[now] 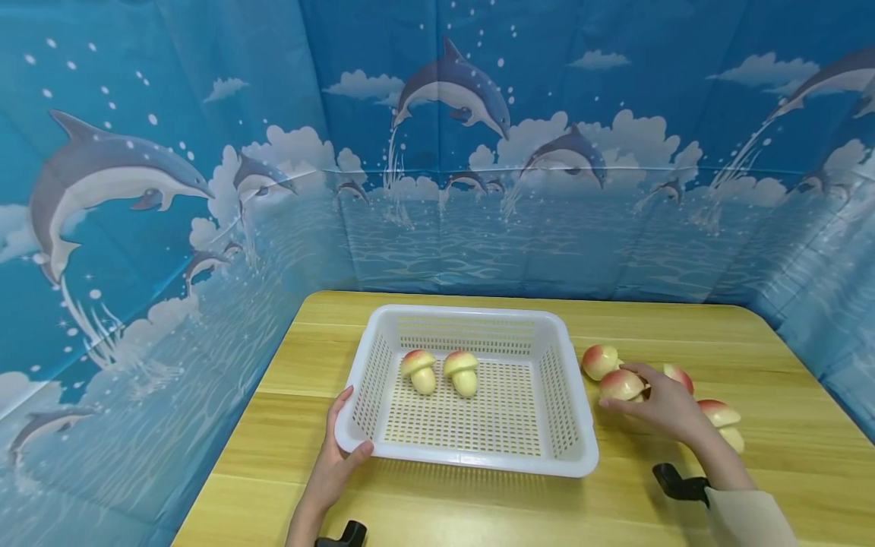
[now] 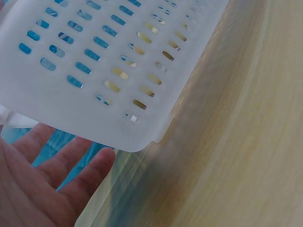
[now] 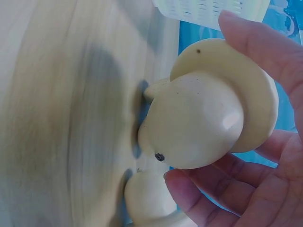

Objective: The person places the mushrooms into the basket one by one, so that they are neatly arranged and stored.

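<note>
Blue dolphin curtain [image 1: 547,247] hangs behind the wooden table [image 1: 478,513]. From the head view, we count two mushrooms [image 1: 418,365] already in the white basket [image 1: 472,458], side by side in its left half. Four are outside, toward the table's right edge: the held mushroom [image 1: 620,384], a mushroom just beyond it [image 1: 598,361], one more partly hidden behind the right hand [image 1: 659,406], and a last one by the wrist. If filling the basket is the work, we judge it about a third done.

From the left wrist view, we see the left hand [image 1: 331,467] with its fingers spread and nearly straight against the basket's near left corner, steadying it, we think.

From the right wrist view, we see thumb and fingers pinching the held mushroom around its cap, its rounded stem facing us. Whether it is clear of the table, we cannot tell.
</note>
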The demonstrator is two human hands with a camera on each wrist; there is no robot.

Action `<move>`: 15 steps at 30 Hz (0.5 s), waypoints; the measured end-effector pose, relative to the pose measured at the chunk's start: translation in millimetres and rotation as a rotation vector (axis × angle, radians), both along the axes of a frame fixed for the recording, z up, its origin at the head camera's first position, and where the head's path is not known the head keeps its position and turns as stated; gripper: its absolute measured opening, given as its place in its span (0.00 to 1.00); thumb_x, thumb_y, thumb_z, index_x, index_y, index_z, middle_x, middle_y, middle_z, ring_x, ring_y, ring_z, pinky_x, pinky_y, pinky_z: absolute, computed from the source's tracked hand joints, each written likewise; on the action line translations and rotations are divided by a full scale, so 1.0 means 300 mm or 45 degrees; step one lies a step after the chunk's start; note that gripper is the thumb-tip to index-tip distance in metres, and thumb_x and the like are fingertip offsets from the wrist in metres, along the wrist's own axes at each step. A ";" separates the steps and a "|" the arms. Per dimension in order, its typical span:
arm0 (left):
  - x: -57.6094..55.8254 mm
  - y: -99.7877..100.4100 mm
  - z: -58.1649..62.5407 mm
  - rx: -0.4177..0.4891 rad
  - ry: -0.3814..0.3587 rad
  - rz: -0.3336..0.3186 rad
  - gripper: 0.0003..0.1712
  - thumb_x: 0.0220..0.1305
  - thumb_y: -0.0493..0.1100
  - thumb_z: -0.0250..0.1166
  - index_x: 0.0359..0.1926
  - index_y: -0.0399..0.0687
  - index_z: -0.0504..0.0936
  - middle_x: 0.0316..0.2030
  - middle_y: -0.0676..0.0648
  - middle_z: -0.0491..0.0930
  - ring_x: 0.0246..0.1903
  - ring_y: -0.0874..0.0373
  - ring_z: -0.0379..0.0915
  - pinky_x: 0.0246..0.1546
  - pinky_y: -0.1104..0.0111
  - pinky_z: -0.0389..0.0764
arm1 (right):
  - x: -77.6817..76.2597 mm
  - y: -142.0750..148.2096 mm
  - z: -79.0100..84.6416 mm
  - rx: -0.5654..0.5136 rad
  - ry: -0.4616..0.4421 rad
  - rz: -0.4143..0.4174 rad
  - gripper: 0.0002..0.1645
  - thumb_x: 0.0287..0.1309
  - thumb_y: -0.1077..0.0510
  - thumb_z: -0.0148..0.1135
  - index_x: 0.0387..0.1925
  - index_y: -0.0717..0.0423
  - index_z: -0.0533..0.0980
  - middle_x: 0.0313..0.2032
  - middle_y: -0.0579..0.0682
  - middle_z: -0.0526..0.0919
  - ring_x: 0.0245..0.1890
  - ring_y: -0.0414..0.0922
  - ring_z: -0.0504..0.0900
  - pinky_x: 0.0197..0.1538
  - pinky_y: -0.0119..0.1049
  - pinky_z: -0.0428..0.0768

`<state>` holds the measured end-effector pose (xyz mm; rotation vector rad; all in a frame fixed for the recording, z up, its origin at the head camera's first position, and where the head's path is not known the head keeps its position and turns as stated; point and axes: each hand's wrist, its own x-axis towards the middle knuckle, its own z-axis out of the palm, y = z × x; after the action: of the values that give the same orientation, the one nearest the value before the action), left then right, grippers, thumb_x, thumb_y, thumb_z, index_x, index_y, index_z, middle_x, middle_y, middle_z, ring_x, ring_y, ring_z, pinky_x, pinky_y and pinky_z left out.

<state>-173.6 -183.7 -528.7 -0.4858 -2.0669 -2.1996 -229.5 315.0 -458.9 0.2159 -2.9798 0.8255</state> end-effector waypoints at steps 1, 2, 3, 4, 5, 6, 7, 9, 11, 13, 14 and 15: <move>0.000 0.000 0.000 0.000 0.001 0.000 0.48 0.59 0.32 0.61 0.73 0.56 0.45 0.68 0.35 0.52 0.61 0.35 0.58 0.54 0.59 0.71 | -0.001 -0.002 0.002 -0.004 -0.001 -0.001 0.55 0.44 0.32 0.68 0.61 0.69 0.65 0.44 0.65 0.78 0.36 0.52 0.76 0.32 0.43 0.76; 0.000 0.000 0.000 -0.002 0.000 0.001 0.48 0.59 0.32 0.61 0.73 0.56 0.45 0.68 0.35 0.52 0.61 0.35 0.58 0.54 0.59 0.71 | -0.001 -0.003 0.004 -0.009 -0.001 0.002 0.55 0.45 0.32 0.68 0.61 0.68 0.65 0.45 0.65 0.78 0.36 0.52 0.76 0.31 0.43 0.76; 0.000 0.000 -0.001 -0.004 -0.001 0.003 0.48 0.59 0.32 0.61 0.73 0.56 0.45 0.68 0.35 0.52 0.60 0.35 0.59 0.53 0.59 0.71 | -0.002 -0.005 0.006 -0.014 -0.002 0.003 0.54 0.45 0.32 0.68 0.61 0.68 0.65 0.45 0.65 0.78 0.36 0.52 0.76 0.31 0.43 0.76; 0.000 0.000 -0.001 -0.006 -0.003 0.005 0.48 0.59 0.32 0.61 0.73 0.57 0.45 0.68 0.35 0.52 0.60 0.35 0.59 0.53 0.59 0.71 | -0.002 -0.006 0.009 -0.017 -0.003 0.004 0.54 0.45 0.32 0.68 0.61 0.68 0.65 0.45 0.65 0.78 0.37 0.52 0.76 0.31 0.43 0.76; 0.001 0.000 -0.001 -0.007 -0.005 0.007 0.48 0.59 0.32 0.61 0.73 0.57 0.45 0.68 0.35 0.52 0.60 0.35 0.59 0.53 0.60 0.71 | -0.002 -0.008 0.011 -0.019 -0.004 0.004 0.54 0.45 0.32 0.68 0.62 0.68 0.65 0.46 0.66 0.78 0.37 0.52 0.76 0.31 0.42 0.76; 0.001 0.000 -0.001 -0.009 -0.008 0.009 0.48 0.59 0.32 0.61 0.73 0.57 0.45 0.68 0.35 0.52 0.60 0.35 0.59 0.53 0.60 0.71 | -0.003 -0.009 0.014 -0.022 -0.003 0.007 0.54 0.46 0.33 0.68 0.61 0.68 0.65 0.45 0.65 0.78 0.36 0.52 0.76 0.31 0.42 0.75; 0.001 0.001 -0.001 -0.010 -0.011 0.011 0.48 0.59 0.32 0.61 0.73 0.57 0.45 0.68 0.35 0.52 0.60 0.35 0.59 0.53 0.60 0.71 | -0.004 -0.009 0.016 -0.026 -0.003 0.006 0.54 0.46 0.33 0.68 0.61 0.68 0.65 0.45 0.65 0.78 0.36 0.51 0.76 0.30 0.42 0.75; 0.001 0.001 -0.001 -0.012 -0.014 0.015 0.48 0.59 0.31 0.61 0.73 0.57 0.45 0.68 0.36 0.52 0.60 0.35 0.59 0.53 0.61 0.71 | -0.005 -0.011 0.019 -0.033 -0.002 0.007 0.53 0.46 0.34 0.68 0.61 0.68 0.65 0.43 0.64 0.79 0.34 0.51 0.75 0.30 0.41 0.74; 0.002 0.002 -0.001 -0.012 -0.016 0.017 0.48 0.59 0.31 0.61 0.73 0.57 0.45 0.68 0.35 0.52 0.60 0.35 0.59 0.53 0.61 0.71 | -0.008 -0.011 0.021 -0.040 0.003 0.007 0.53 0.46 0.34 0.69 0.61 0.68 0.65 0.42 0.63 0.79 0.33 0.50 0.75 0.29 0.40 0.74; 0.002 0.002 0.000 -0.010 -0.014 0.017 0.48 0.59 0.31 0.61 0.73 0.57 0.45 0.68 0.35 0.52 0.60 0.35 0.59 0.53 0.61 0.71 | -0.010 -0.011 0.023 -0.042 0.010 0.003 0.54 0.45 0.34 0.69 0.61 0.68 0.65 0.43 0.62 0.79 0.33 0.49 0.75 0.29 0.39 0.74; 0.002 0.002 0.000 -0.009 -0.012 0.016 0.48 0.59 0.31 0.61 0.73 0.57 0.45 0.68 0.35 0.52 0.60 0.35 0.59 0.53 0.61 0.71 | -0.012 -0.011 0.024 -0.042 0.011 0.003 0.54 0.45 0.33 0.69 0.61 0.68 0.65 0.43 0.62 0.79 0.33 0.49 0.75 0.29 0.39 0.74; 0.002 0.002 0.000 -0.009 -0.009 0.017 0.48 0.59 0.31 0.61 0.73 0.56 0.45 0.68 0.35 0.52 0.60 0.35 0.59 0.53 0.61 0.71 | -0.015 -0.011 0.026 -0.044 0.013 0.002 0.54 0.45 0.33 0.69 0.62 0.68 0.65 0.42 0.62 0.79 0.32 0.49 0.75 0.29 0.39 0.74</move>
<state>-173.1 -183.1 -528.5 -0.4648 -2.0763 -2.1904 -233.9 311.6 -451.1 0.2207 -2.9537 0.8732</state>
